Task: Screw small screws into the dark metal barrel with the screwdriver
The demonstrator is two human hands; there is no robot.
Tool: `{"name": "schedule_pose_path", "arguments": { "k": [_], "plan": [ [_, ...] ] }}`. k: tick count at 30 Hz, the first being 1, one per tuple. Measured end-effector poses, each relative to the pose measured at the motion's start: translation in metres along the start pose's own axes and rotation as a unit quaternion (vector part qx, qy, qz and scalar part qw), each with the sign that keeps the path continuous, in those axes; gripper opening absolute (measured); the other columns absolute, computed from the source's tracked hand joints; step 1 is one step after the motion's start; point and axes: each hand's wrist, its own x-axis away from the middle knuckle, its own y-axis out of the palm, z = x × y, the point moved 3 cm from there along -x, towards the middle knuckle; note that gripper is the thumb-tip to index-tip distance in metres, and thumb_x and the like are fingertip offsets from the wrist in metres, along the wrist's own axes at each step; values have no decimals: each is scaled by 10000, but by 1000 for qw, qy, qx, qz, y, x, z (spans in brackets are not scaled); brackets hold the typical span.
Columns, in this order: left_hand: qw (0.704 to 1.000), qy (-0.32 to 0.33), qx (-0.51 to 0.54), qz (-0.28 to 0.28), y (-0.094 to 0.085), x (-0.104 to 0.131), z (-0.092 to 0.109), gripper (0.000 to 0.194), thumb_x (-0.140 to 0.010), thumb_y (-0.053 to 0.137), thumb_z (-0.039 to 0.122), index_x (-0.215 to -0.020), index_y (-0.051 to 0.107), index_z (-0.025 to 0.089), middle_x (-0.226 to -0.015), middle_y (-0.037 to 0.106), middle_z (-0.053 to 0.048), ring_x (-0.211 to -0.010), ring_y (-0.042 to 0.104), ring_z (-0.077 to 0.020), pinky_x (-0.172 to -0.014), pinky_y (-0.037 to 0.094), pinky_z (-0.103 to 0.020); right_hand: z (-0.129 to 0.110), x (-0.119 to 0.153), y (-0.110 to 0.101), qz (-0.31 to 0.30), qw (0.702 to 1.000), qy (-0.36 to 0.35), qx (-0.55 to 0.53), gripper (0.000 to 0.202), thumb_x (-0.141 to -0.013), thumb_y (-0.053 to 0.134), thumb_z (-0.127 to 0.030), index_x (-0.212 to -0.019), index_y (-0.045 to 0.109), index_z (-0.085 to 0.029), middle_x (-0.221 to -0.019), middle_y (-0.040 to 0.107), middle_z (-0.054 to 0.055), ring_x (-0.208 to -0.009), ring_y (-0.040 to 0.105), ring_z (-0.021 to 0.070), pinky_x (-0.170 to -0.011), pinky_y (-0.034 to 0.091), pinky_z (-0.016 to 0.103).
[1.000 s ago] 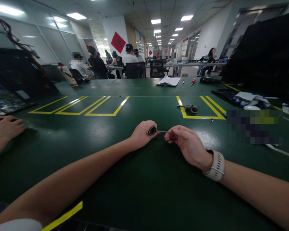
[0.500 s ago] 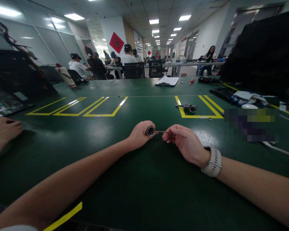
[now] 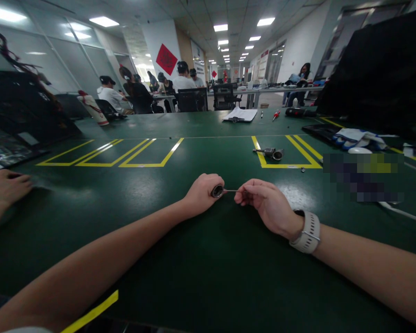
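My left hand (image 3: 204, 192) is closed around a dark metal part with a round, ring-shaped open end (image 3: 217, 190); the rest of that part is hidden in the fist. A thin metal rod (image 3: 230, 190) reaches from beside the ring to my right hand (image 3: 258, 200), whose thumb and fingertips pinch it. Whether the rod's far end sits in the part, I cannot tell. Beyond my right hand, a similar metal part (image 3: 270, 153) with a thin shaft and a ring end lies inside a yellow tape outline. Near it is a tiny metal piece (image 3: 302, 170).
The green table (image 3: 208, 268) carries yellow tape outlines (image 3: 142, 165). Another person's hand (image 3: 7, 187) rests at the left. A clipboard with papers (image 3: 240, 114), a red screwdriver (image 3: 276, 114) and gloves (image 3: 358, 138) lie farther back. A white cable (image 3: 407, 215) runs along the right.
The ring end in my left hand has tilted slightly, so its opening looks more oval. Both hands keep their grips and have hardly moved.
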Motion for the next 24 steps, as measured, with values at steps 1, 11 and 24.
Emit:
{"name": "schedule_pose_path", "arguments": {
  "k": [1, 11, 24],
  "plan": [
    [1000, -5, 12, 7, 0, 0, -1, 134, -794, 538, 263, -706, 493, 172, -702, 531, 13, -656, 480, -127, -664, 359, -274, 1, -1, -1, -3, 1000, 6, -15, 138, -766, 523, -239, -698, 623, -172, -703, 643, 30, -677, 567, 156, -671, 406, 320],
    [1000, -26, 6, 12, 2, -2, -4, 139, -790, 542, 268, -698, 499, 173, -687, 526, 14, -657, 483, -130, -657, 366, -274, 0, 4, 5, 14, 999, -21, 39, 104, -774, 546, -251, -733, 615, -186, -735, 638, 21, -717, 572, 161, -675, 402, 318],
    [1000, -22, -9, 10, 5, -2, -7, 106, -787, 549, 248, -726, 507, 172, -705, 543, 16, -667, 499, -134, -665, 362, -282, 3, -1, -2, 10, 999, -5, -31, 117, -764, 536, -232, -713, 624, -175, -678, 639, 25, -658, 557, 154, -642, 391, 309]
  ]
}}
